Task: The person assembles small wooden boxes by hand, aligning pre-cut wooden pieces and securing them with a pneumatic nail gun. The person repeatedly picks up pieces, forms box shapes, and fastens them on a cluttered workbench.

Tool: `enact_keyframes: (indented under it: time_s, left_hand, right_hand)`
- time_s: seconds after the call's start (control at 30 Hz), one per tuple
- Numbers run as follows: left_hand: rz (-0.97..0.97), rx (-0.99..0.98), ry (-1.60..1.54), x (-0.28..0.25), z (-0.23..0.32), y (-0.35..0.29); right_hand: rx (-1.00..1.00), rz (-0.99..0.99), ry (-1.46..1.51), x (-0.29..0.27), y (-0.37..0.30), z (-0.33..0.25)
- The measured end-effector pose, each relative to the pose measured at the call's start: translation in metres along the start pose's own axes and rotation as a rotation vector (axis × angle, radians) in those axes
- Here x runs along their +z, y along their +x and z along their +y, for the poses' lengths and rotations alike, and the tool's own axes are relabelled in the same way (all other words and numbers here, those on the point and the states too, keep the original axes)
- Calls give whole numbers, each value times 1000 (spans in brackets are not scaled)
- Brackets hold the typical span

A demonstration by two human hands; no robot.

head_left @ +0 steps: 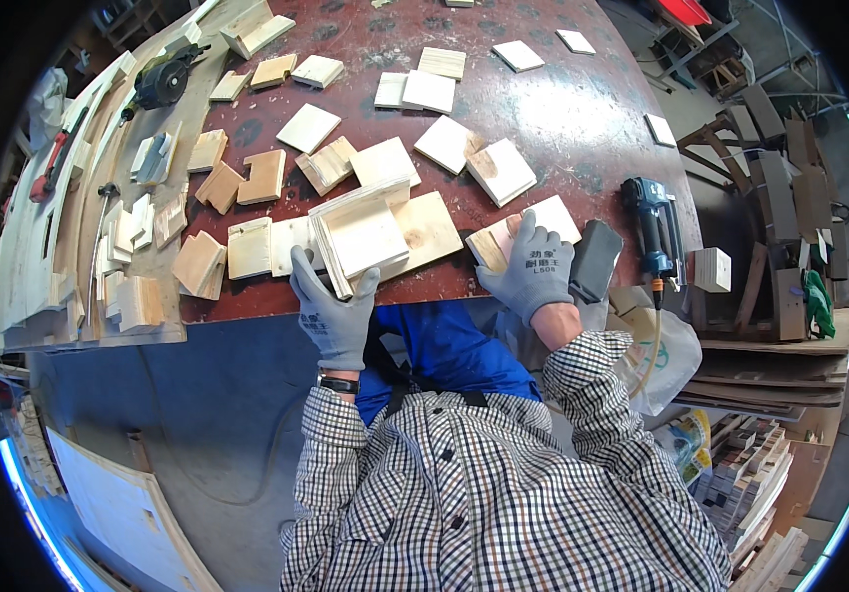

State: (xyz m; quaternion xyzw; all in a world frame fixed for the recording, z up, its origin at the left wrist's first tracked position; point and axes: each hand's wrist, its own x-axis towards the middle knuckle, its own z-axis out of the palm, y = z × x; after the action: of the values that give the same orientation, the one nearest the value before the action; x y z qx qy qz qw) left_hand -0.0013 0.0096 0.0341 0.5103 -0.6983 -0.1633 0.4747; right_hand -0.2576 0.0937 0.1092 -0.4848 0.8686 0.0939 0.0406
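My left hand (332, 314), in a grey glove, grips the near corner of a pale wooden assembly (363, 240). Boards joined at right angles form it, and it stands tilted at the table's front edge. A flat wooden board (428, 229) lies behind it and to the right. My right hand (533, 273), gloved alike, has its fingers and thumb around a small wooden block (491, 244). Another pale square board (554, 217) lies just past those fingers. Beside the right hand rests a dark rectangular case (597, 260). Part of each grip is hidden.
A blue-black air nailer (649, 227) with a hose lies on the dark red table (582, 118), a stack of small wood squares (711, 269) right of it. Several wooden pieces are scattered leftward and farther back. A power tool (161, 81) sits far left on long boards.
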Motion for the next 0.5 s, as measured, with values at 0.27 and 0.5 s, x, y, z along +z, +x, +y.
enact_keyframes:
  time_s: [0.27,0.5]
  left_hand:
    - [-67,449,499,-17,16,23]
    - [-91,477,359,-28,28,45]
  right_hand:
    - [13,-37,-1,-2,1,-3]
    - [21,-50,8,-6,1,-7]
